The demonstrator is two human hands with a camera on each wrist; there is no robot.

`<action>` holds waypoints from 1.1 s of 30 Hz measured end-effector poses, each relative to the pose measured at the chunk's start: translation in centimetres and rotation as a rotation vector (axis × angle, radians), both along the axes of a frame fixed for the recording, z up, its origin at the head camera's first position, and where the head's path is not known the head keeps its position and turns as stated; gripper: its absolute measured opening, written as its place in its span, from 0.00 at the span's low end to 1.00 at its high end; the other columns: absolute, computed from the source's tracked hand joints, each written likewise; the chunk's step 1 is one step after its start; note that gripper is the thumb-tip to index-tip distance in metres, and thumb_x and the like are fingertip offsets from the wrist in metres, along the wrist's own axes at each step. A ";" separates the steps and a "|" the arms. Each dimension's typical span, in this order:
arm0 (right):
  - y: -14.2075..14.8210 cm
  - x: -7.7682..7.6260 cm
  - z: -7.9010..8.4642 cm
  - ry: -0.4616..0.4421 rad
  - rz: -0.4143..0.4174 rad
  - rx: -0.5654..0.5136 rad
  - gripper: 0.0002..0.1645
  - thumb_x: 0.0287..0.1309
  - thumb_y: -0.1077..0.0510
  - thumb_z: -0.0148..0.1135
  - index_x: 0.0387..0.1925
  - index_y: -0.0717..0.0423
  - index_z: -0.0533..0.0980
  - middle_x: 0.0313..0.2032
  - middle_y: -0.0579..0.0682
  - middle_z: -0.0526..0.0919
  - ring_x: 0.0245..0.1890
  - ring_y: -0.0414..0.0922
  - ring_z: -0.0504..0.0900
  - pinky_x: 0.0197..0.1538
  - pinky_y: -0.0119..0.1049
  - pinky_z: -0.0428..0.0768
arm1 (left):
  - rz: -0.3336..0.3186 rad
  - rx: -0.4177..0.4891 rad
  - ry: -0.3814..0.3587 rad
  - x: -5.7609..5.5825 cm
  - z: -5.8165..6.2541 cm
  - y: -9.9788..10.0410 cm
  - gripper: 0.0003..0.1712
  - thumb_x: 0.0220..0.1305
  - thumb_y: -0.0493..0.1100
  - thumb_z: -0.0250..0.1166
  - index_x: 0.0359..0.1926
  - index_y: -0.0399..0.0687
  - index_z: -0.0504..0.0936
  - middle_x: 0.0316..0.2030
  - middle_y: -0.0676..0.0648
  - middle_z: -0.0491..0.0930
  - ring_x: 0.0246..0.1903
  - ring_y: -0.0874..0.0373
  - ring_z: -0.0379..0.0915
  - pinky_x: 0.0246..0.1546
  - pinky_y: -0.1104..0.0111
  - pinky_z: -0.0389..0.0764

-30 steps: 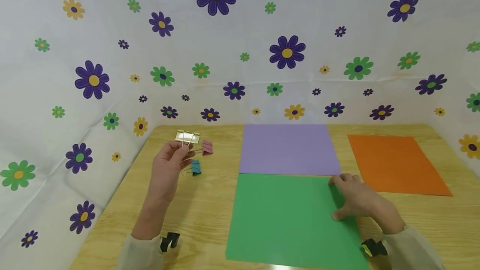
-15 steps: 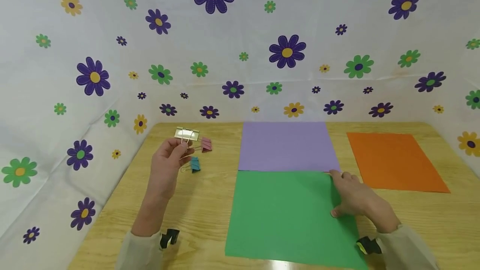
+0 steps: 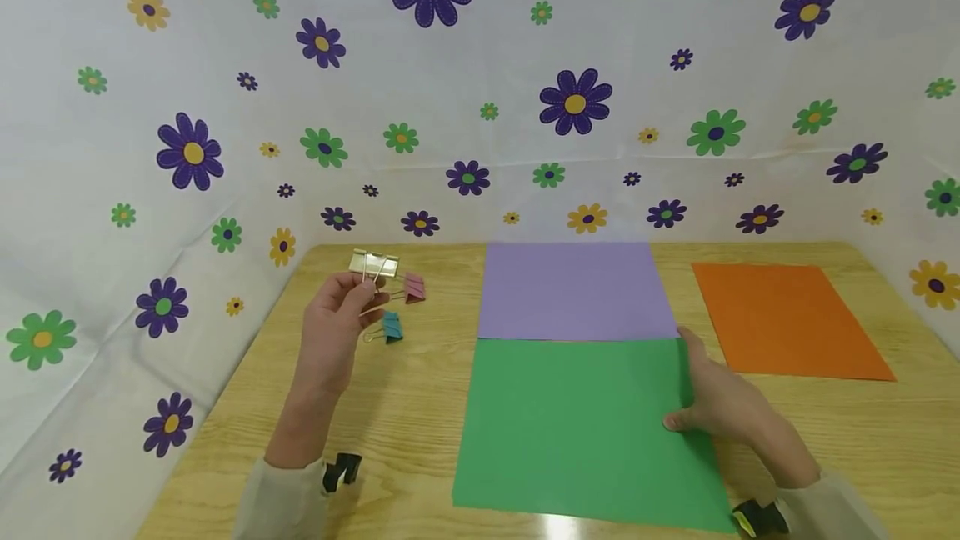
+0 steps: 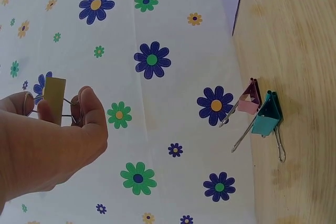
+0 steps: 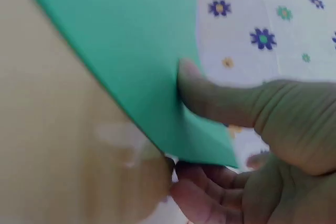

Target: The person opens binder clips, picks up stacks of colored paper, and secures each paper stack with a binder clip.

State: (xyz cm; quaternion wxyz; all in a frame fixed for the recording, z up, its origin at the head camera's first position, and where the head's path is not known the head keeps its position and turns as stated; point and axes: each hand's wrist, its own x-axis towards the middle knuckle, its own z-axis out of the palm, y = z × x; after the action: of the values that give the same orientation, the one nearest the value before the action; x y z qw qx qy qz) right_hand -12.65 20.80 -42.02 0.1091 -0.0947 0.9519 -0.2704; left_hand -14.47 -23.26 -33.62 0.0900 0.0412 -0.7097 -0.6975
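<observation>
My left hand (image 3: 330, 340) holds a large gold binder clip (image 3: 374, 263) above the table's left side. Its wire handles are between the thumb and fingers, and its body points away from me. A pink binder clip (image 3: 414, 289) and a teal binder clip (image 3: 392, 328) stand on the table just beyond and beside that hand. At the right edge of a green sheet of paper (image 3: 570, 423), my right hand (image 3: 723, 402) pinches the paper. The right wrist view shows the thumb on top of the green sheet (image 5: 131, 40) and the other fingers beneath its edge.
A purple sheet (image 3: 573, 290) lies behind the green one, their edges meeting. An orange sheet (image 3: 787, 319) lies apart on the right. All rest on a wood-grain table (image 3: 405, 432), with flower-print cloth (image 3: 510, 48) behind and at the sides.
My right hand's fingers have gone from the top of the green sheet's far right corner to under its right edge. The left hand stays nearly still with the gold clip.
</observation>
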 end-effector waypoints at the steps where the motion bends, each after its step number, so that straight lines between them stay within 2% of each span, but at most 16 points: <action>1: -0.1 0.2 -0.1 0.015 -0.011 0.006 0.81 0.36 0.52 0.84 0.74 0.67 0.32 0.47 0.75 0.78 0.37 0.55 0.81 0.35 0.50 0.81 | 0.001 -0.001 0.002 0.0 0.1 0.0 0.10 0.77 0.45 0.53 0.45 0.42 0.70 0.46 0.51 0.79 0.48 0.56 0.77 0.50 0.69 0.79; 3: -0.5 0.7 -0.1 0.035 -0.040 0.025 0.81 0.39 0.53 0.83 0.75 0.64 0.31 0.43 0.72 0.81 0.32 0.52 0.80 0.29 0.45 0.79 | 0.005 0.000 0.005 0.0 0.2 -0.1 0.10 0.77 0.45 0.52 0.46 0.41 0.70 0.46 0.51 0.78 0.47 0.57 0.78 0.50 0.70 0.79; 6: -1.0 1.1 -0.2 0.037 -0.082 0.011 0.82 0.41 0.57 0.82 0.75 0.61 0.26 0.27 0.61 0.82 0.22 0.46 0.75 0.21 0.39 0.72 | 0.009 0.000 0.007 0.2 0.4 -0.2 0.11 0.77 0.45 0.51 0.47 0.40 0.69 0.45 0.52 0.78 0.47 0.58 0.78 0.50 0.69 0.79; 8: -1.1 1.2 -0.4 0.022 -0.099 -0.022 0.83 0.42 0.59 0.81 0.75 0.61 0.23 0.24 0.58 0.80 0.22 0.47 0.75 0.21 0.40 0.72 | 0.015 0.000 0.004 0.3 0.5 -0.2 0.11 0.77 0.45 0.51 0.47 0.41 0.69 0.45 0.52 0.78 0.48 0.56 0.78 0.50 0.70 0.79; 10: -0.8 1.0 -0.7 -0.006 -0.107 -0.079 0.81 0.42 0.61 0.81 0.74 0.66 0.25 0.28 0.64 0.81 0.28 0.54 0.80 0.28 0.45 0.78 | 0.019 -0.001 0.000 0.3 0.5 -0.2 0.11 0.77 0.45 0.52 0.47 0.41 0.69 0.45 0.52 0.78 0.48 0.56 0.78 0.50 0.69 0.79; 12: -0.5 0.7 -0.9 -0.035 -0.107 -0.116 0.75 0.43 0.60 0.81 0.72 0.73 0.32 0.41 0.74 0.79 0.40 0.62 0.81 0.39 0.52 0.81 | 0.019 0.000 -0.002 0.4 0.6 -0.3 0.10 0.77 0.45 0.52 0.47 0.42 0.69 0.45 0.52 0.78 0.48 0.56 0.78 0.50 0.69 0.79; 14: -0.1 0.4 -1.1 -0.057 -0.088 -0.143 0.65 0.44 0.59 0.80 0.68 0.81 0.45 0.51 0.78 0.75 0.49 0.66 0.79 0.47 0.55 0.80 | 0.018 0.000 -0.002 0.4 0.6 -0.3 0.10 0.77 0.45 0.52 0.46 0.42 0.69 0.46 0.52 0.78 0.49 0.55 0.77 0.51 0.69 0.79; 17: 0.5 0.0 -1.5 -0.099 -0.053 -0.206 0.44 0.48 0.59 0.78 0.57 0.83 0.65 0.50 0.73 0.79 0.46 0.58 0.81 0.46 0.49 0.82 | 0.014 0.002 0.001 0.3 0.8 -0.4 0.10 0.77 0.46 0.52 0.46 0.43 0.69 0.46 0.51 0.78 0.49 0.54 0.77 0.52 0.67 0.78; 19: 0.9 -0.1 -1.5 -0.138 -0.020 -0.268 0.33 0.50 0.60 0.76 0.51 0.80 0.72 0.42 0.66 0.83 0.39 0.51 0.80 0.39 0.41 0.81 | 0.012 -0.001 -0.002 0.3 0.8 -0.4 0.10 0.77 0.46 0.52 0.46 0.43 0.69 0.46 0.51 0.78 0.49 0.54 0.77 0.53 0.67 0.78; 20: 1.1 -0.2 -1.5 -0.159 -0.002 -0.305 0.30 0.51 0.61 0.75 0.49 0.78 0.75 0.41 0.64 0.84 0.38 0.48 0.80 0.38 0.39 0.80 | 0.009 -0.005 -0.006 0.3 0.9 -0.4 0.10 0.77 0.46 0.52 0.46 0.43 0.69 0.46 0.52 0.78 0.49 0.55 0.77 0.53 0.67 0.78; 23: 1.9 -0.5 -1.1 -0.226 0.047 -0.383 0.32 0.55 0.60 0.72 0.54 0.80 0.71 0.47 0.66 0.82 0.44 0.51 0.81 0.41 0.41 0.81 | -0.021 -0.004 -0.027 0.1 0.8 -0.5 0.10 0.78 0.45 0.49 0.46 0.42 0.68 0.45 0.52 0.78 0.47 0.57 0.77 0.50 0.70 0.78; 26: 2.8 -0.7 -0.3 -0.262 0.080 -0.424 0.39 0.60 0.59 0.68 0.61 0.82 0.63 0.57 0.72 0.75 0.54 0.59 0.78 0.50 0.50 0.80 | -0.101 0.039 -0.054 0.0 0.6 -0.7 0.09 0.80 0.44 0.45 0.47 0.42 0.65 0.46 0.49 0.77 0.45 0.59 0.77 0.50 0.72 0.78; 28: 3.3 -0.8 0.2 -0.271 0.091 -0.456 0.41 0.63 0.58 0.65 0.64 0.82 0.58 0.60 0.74 0.71 0.57 0.61 0.75 0.52 0.53 0.79 | -0.158 0.092 -0.072 -0.1 0.5 -0.8 0.09 0.80 0.44 0.43 0.47 0.42 0.63 0.46 0.46 0.75 0.46 0.59 0.77 0.52 0.73 0.77; 30: 3.7 -0.9 0.7 -0.264 0.101 -0.494 0.40 0.65 0.58 0.62 0.65 0.81 0.56 0.59 0.73 0.71 0.55 0.60 0.76 0.51 0.53 0.79 | -0.202 0.148 -0.092 -0.2 0.4 -1.0 0.09 0.81 0.44 0.41 0.49 0.43 0.62 0.49 0.44 0.72 0.48 0.59 0.76 0.54 0.72 0.77; 33: 4.1 -0.9 1.3 -0.249 0.104 -0.555 0.37 0.68 0.59 0.59 0.66 0.81 0.56 0.55 0.70 0.75 0.49 0.53 0.81 0.47 0.46 0.82 | -0.220 0.232 -0.112 -0.3 0.4 -1.1 0.09 0.81 0.46 0.40 0.49 0.45 0.61 0.51 0.42 0.69 0.51 0.58 0.75 0.56 0.71 0.76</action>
State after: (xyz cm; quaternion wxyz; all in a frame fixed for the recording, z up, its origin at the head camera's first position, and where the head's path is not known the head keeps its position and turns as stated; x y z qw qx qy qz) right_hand -13.58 24.89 -40.68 0.2086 -0.1357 0.8149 -0.5236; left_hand -14.79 -24.37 -33.22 -0.0319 0.0124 -0.6287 -0.7769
